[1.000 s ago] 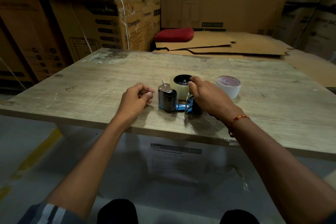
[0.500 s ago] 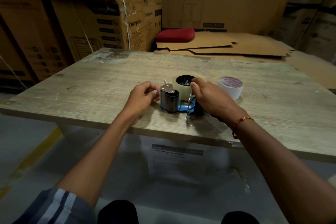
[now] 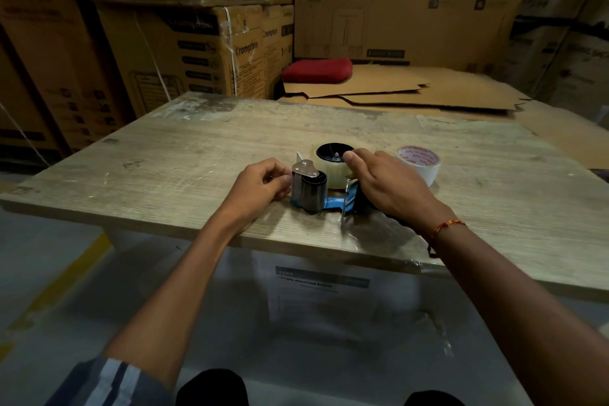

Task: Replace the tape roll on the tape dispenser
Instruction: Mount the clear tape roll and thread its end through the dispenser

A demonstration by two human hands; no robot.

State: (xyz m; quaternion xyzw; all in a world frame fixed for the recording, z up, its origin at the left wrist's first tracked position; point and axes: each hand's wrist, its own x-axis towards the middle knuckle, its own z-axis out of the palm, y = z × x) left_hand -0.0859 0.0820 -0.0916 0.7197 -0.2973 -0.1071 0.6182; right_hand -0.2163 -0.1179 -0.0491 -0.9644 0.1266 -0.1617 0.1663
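Observation:
A tape dispenser (image 3: 308, 191) with a blue frame and a metal roller end lies on its side near the front of the wooden table (image 3: 197, 158). A clear tape roll (image 3: 329, 171) sits on its black hub. My right hand (image 3: 389, 188) grips this roll, thumb on its top rim and fingers round its right side, hiding the dispenser's handle. My left hand (image 3: 260, 188), with curled fingers, pinches the metal roller end from the left. A white tape roll with a red printed core (image 3: 418, 161) lies flat on the table just right of my right hand.
Flattened cardboard sheets (image 3: 412, 89) and a red cushion (image 3: 316, 71) lie behind the table. Stacked cardboard boxes (image 3: 197, 49) wall in the back and left. The table's front edge runs just below my wrists, with a labelled white box under it.
My left hand has moved right from the bare tabletop to the dispenser's metal roller end and now touches it. My right hand has stayed on the clear roll.

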